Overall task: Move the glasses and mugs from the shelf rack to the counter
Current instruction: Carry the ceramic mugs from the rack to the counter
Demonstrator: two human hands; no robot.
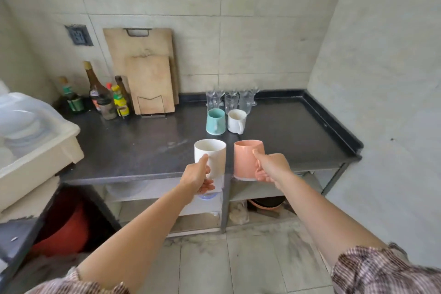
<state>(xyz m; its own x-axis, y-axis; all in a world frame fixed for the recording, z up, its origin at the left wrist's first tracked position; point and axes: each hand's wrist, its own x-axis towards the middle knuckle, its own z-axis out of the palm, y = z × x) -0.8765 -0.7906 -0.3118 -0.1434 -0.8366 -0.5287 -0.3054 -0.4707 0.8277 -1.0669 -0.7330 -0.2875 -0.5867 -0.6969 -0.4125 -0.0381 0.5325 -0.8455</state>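
My left hand (199, 175) grips the handle of a white mug (212, 154), held upright over the front edge of the dark counter (143, 148). My right hand (269, 167) holds a pink mug (247, 159) by its handle, level with the white one and just right of it. Further back on the counter stand a teal mug (215, 121) and a second white mug (236, 120). Behind them, several clear glasses (232, 100) are grouped against the wall.
Two wooden cutting boards (148, 71) lean on the wall, with sauce bottles (105, 98) to their left. A cream dish tub (35, 145) sits at the left. Shelves (260, 190) under the counter hold plates and pans. A red bucket (64, 227) stands on the floor.
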